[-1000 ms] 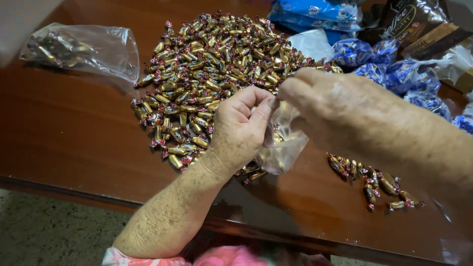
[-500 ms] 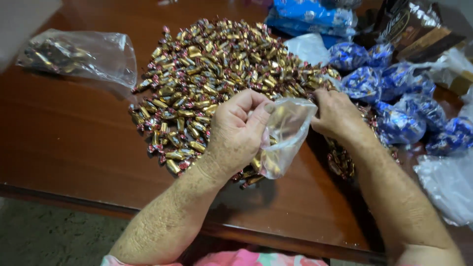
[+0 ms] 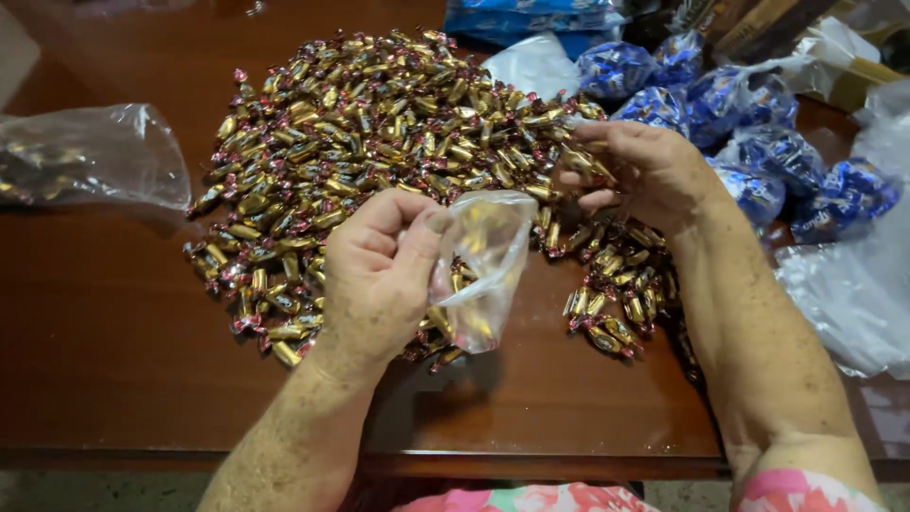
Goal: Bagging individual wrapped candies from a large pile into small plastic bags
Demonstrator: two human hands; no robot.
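The left hand (image 3: 379, 275) is pinching the rim of a small clear bag (image 3: 483, 265) between thumb and fingers, holding it up just above the worktop (image 3: 95, 360) — a few candies showing inside. The right hand (image 3: 645, 175) is resting on the pile of gold-wrapped candies (image 3: 379, 133), its fingers curled around a few of them. Blue-wrapped candies (image 3: 758, 142) are lying beyond it, and another clear bag (image 3: 95, 161) is sitting far left.

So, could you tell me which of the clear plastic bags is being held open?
The small clear plastic bag pinched in the left hand above the table edge; the other clear plastic bag lies untouched at far left, already holding candies.
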